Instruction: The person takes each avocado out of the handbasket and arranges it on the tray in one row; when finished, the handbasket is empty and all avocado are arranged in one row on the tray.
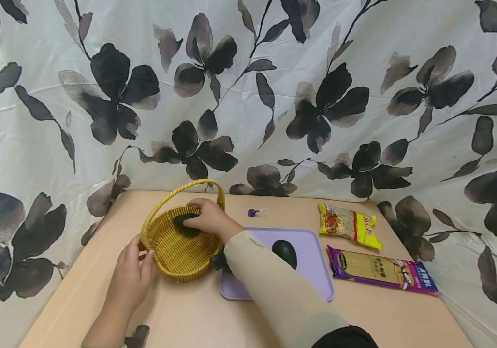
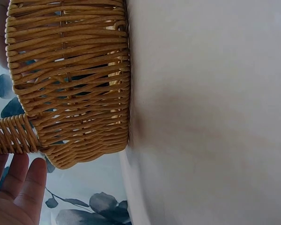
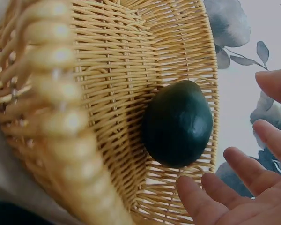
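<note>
A yellow woven basket (image 1: pixel 174 261) with an arched handle stands on the table. Inside it, against the far wall, lies a dark green avocado (image 3: pixel 178 124). My right hand (image 1: pixel 209 220) reaches in over the rim; its fingers (image 3: pixel 246 168) are spread beside the avocado in the right wrist view, not wrapped round it. At the basket's left side, my left hand (image 1: pixel 128 270) touches the base of the handle with nearly straight fingers (image 2: pixel 33 183). A second avocado (image 1: pixel 285 253) rests on a light purple tray (image 1: pixel 311 237), partly behind my right sleeve.
Behind the tray lies a small purple lollipop (image 1: pixel 253 212). To the tray's right are a yellow snack bag (image 1: pixel 349 225) and a long purple packet (image 1: pixel 383 270). A floral curtain (image 1: pixel 257 96) hangs along the table's back edge (image 1: pixel 300 196).
</note>
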`<state>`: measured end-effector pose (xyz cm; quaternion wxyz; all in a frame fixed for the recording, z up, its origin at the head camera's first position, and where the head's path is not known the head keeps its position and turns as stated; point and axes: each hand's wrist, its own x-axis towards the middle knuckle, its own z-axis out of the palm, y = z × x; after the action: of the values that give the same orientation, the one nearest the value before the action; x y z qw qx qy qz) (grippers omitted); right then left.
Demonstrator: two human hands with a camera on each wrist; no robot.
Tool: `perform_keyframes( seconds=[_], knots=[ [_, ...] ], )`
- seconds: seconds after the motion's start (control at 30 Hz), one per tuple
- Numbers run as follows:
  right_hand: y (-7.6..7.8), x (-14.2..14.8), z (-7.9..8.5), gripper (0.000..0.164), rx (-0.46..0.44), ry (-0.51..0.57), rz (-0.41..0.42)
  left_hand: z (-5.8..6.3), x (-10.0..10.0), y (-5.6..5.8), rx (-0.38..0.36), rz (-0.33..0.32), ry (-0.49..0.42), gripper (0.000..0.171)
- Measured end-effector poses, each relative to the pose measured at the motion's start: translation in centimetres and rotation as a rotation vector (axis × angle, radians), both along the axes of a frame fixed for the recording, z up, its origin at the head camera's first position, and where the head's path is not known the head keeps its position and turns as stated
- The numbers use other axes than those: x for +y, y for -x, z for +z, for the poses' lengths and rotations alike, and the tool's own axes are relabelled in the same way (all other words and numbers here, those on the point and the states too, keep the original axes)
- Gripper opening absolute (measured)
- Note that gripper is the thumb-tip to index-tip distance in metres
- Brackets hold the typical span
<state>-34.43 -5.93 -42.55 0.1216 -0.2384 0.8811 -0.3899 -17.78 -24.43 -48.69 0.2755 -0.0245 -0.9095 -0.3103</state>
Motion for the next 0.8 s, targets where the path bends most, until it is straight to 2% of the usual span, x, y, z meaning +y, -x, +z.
perform_keyframes(
  seconds=[0.23, 0.37, 0.5, 0.8],
  knots=[
    [0.2, -0.6, -1.1, 0.06, -0.009, -0.049, -0.007, -0.2, 0.2, 0.0, -0.011, -0.005, -0.01, 0.038],
    [0.2, -0.8, -2.0, 0.059, -0.049, -0.026, -0.018, -0.3, 0.3, 0.0, -0.009, -0.006, -0.014, 0.039],
    [0.3, -0.8, -2.5, 0.051, -0.077, -0.008, -0.009, -0.3, 0.3, 0.1, -0.006, -0.005, -0.013, 0.039],
    [0.3, -1.7, -1.6, 0.037, -0.093, -0.082, 0.025, -0.3, -0.1, 0.1, 0.001, 0.014, 0.0, 0.04]
  ],
)
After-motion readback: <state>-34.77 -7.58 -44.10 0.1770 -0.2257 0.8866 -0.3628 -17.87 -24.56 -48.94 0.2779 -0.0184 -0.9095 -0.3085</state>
